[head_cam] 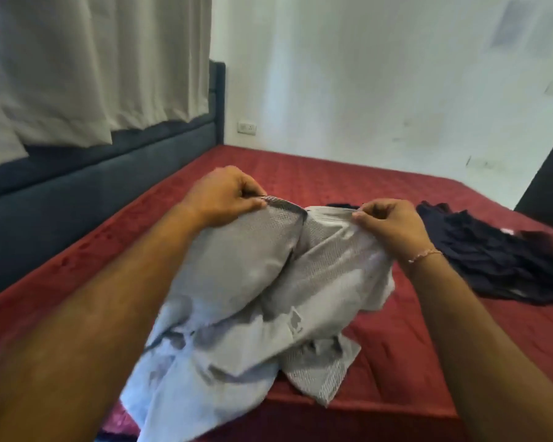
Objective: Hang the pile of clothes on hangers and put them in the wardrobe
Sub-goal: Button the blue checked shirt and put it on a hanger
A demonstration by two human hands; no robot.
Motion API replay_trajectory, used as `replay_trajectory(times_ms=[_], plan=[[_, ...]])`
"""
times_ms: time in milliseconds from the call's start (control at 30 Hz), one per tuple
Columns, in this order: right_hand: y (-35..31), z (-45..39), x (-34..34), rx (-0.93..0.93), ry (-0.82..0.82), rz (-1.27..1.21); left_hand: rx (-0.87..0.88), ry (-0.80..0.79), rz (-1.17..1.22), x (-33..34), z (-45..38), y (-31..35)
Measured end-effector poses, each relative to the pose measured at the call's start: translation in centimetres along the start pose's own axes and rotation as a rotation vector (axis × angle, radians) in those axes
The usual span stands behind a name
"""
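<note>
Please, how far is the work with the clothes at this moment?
Nothing looks finished here: no hanger and no wardrobe is in view. In hand: the left hand and the right hand each pinch the top edge of a grey garment, held up over the red bed. Left: this garment needs a hanger, and the dark clothes lie on the bed untouched.

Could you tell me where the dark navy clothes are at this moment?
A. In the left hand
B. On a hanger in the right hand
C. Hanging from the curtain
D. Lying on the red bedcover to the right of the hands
D: the dark navy clothes lie on the red bedcover, while the left hand and right hand both grip the grey shirt.
</note>
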State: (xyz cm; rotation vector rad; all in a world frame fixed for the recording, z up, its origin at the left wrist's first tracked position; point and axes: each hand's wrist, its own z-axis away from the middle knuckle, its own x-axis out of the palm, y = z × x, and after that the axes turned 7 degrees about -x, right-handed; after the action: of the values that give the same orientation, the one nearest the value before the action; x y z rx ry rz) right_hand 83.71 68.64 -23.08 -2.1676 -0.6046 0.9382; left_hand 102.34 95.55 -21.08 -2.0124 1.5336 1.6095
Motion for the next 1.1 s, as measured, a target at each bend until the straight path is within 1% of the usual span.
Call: replay_trajectory(times_ms=[33,100,167,200,267,333,400,533,667,767,900,1100], plan=[[-1.0,-0.5,0.1,-0.030,0.070,-0.018,0.021,0.119,0.019,0.2,-0.5,1.0],[-3.3,0.1,0.3,-0.071,0.108,-0.089,0.128,0.312,0.040,0.8,0.4,2.8],[-5.2,2.4,0.5,-0.100,0.058,-0.144,0.265,0.462,-0.015,1.6,2.4,3.6],[-5.9,3.8,0.6,-0.105,0.016,-0.185,0.306,0.486,-0.065,1.8,3.5,3.7],[-6.6,6.2,0.6,-0.081,-0.055,-0.280,0.315,0.466,-0.168,2.2,5.1,3.7],[-6.4,7.9,0.5,-0.032,-0.060,-0.375,0.285,0.407,-0.206,2.1,6.3,3.1],[-5.8,9.2,0.4,0.058,-0.048,-0.491,0.296,0.381,-0.186,1.8,7.2,2.2],[-5.4,11.4,1.4,0.144,-0.033,-0.586,0.420,0.470,-0.052,2.4,9.4,1.7],[-6.3,12.8,2.5,0.127,-0.059,-0.634,0.529,0.590,0.012,3.3,12.0,4.4],[-7.3,13.5,3.1,0.122,-0.088,-0.675,0.600,0.612,0.057,3.7,13.5,6.1],[-7.7,14.1,3.7,0.135,-0.087,-0.744,0.603,0.628,0.095,5.1,14.7,7.2],[-7.7,14.8,3.8,0.091,-0.073,-0.704,0.575,0.669,0.079,5.8,15.3,8.1]])
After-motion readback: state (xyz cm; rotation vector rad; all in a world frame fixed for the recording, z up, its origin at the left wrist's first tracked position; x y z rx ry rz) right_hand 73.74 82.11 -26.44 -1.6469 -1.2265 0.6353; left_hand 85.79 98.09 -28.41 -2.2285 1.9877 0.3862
